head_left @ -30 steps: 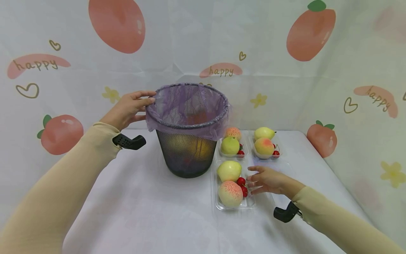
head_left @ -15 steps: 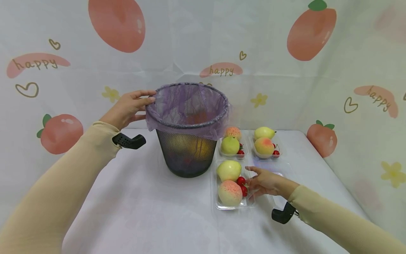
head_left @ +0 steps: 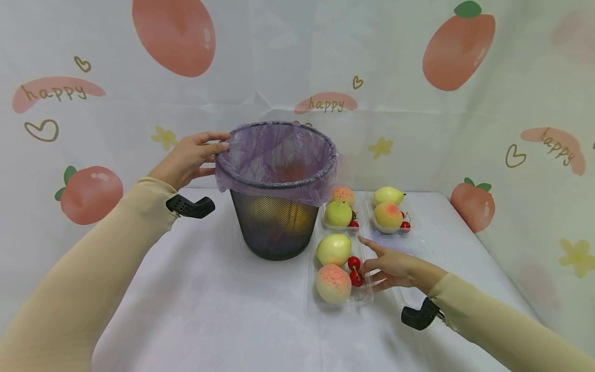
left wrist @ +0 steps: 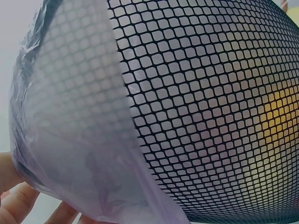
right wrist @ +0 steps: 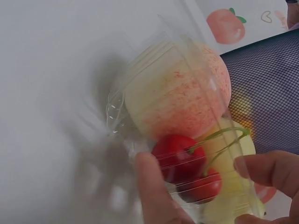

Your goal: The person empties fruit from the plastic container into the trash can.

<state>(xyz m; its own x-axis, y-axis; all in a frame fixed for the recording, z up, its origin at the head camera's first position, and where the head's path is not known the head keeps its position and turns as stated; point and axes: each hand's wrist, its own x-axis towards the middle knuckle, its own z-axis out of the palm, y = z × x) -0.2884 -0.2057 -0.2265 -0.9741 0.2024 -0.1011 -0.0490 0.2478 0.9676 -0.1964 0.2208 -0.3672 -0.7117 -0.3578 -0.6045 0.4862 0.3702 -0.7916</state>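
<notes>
A black mesh wastebasket point(head_left: 271, 222) with a purple plastic liner point(head_left: 279, 152) stands left of the fruit. My left hand point(head_left: 188, 157) holds its left rim, thumb and fingers over the liner edge; fingers point(left wrist: 21, 203) show low in the left wrist view. My right hand point(head_left: 395, 266) grips the right side of a clear plastic tray point(head_left: 325, 305), with a thumb point(right wrist: 152, 182) at one end of that side and fingers opposite. Inside the tray lie a speckled peach point(head_left: 333, 283), a yellow pear point(head_left: 333, 249) and two red cherries point(head_left: 355, 271). The tray's right side looks slightly raised.
Behind stand two more clear trays: one with a peach and green fruit point(head_left: 338, 213), another with a pear point(head_left: 388, 195) and peach point(head_left: 388, 214), each with small red fruit. Blurred yellow shapes point(head_left: 279, 214) show through the mesh. A patterned cloth point(head_left: 404, 51) hangs behind.
My right hand has come against the tray's side and taken hold. The pear and peach in the tray have shifted slightly left. My left hand stays at the wastebasket rim.
</notes>
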